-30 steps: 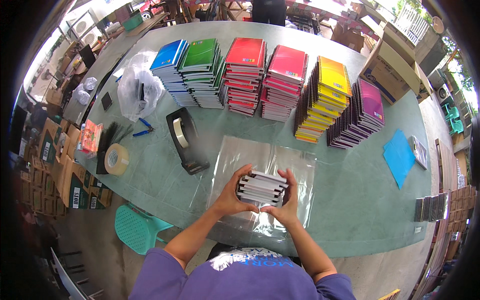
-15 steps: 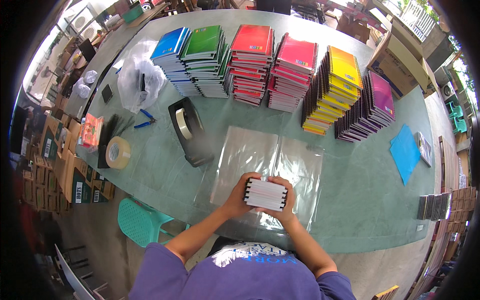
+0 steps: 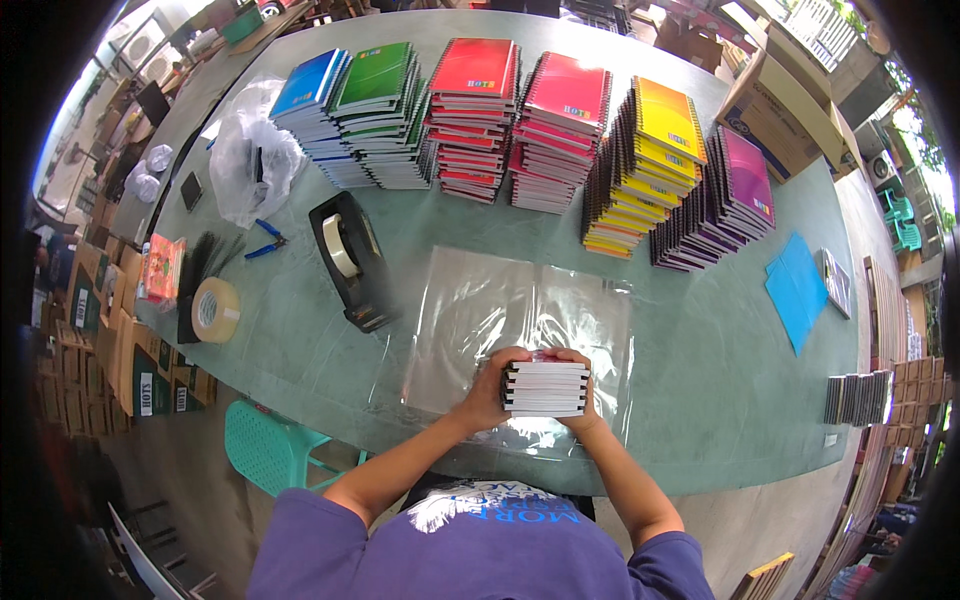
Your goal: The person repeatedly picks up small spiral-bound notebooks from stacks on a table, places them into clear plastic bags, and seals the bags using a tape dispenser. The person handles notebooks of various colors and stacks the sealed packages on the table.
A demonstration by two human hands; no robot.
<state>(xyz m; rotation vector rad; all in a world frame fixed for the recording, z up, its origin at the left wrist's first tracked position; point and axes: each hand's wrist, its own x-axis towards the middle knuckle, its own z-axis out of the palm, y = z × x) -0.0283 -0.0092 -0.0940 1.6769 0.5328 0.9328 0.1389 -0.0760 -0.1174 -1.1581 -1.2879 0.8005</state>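
Between both hands I hold a small stack of spiral notebooks (image 3: pixel 546 390), white page edges facing me and dark bindings showing at the left side. My left hand (image 3: pixel 487 394) wraps its left end. At the other end is my right hand (image 3: pixel 588 405), its fingers curled over the far top edge. A sliver of pinkish cover shows between the fingertips. Beneath the stack, clear plastic sheets or bags (image 3: pixel 475 300) lie flat on the green table (image 3: pixel 720 390); I cannot tell whether the stack touches them.
Across the back stand notebook stacks: blue (image 3: pixel 308 85), green (image 3: pixel 375 75), red (image 3: pixel 473 68), pinkish red (image 3: pixel 566 90), yellow (image 3: pixel 668 122) and purple (image 3: pixel 745 180). Left are a tape dispenser (image 3: pixel 368 318), pliers (image 3: pixel 265 240), a tape roll (image 3: pixel 230 312) and a plastic bag (image 3: pixel 262 160). Right: blue sheets (image 3: pixel 797 295).
The notebook stack has turned from a slight slant to level and square, with both hands still around it. The whole view has shifted a little.
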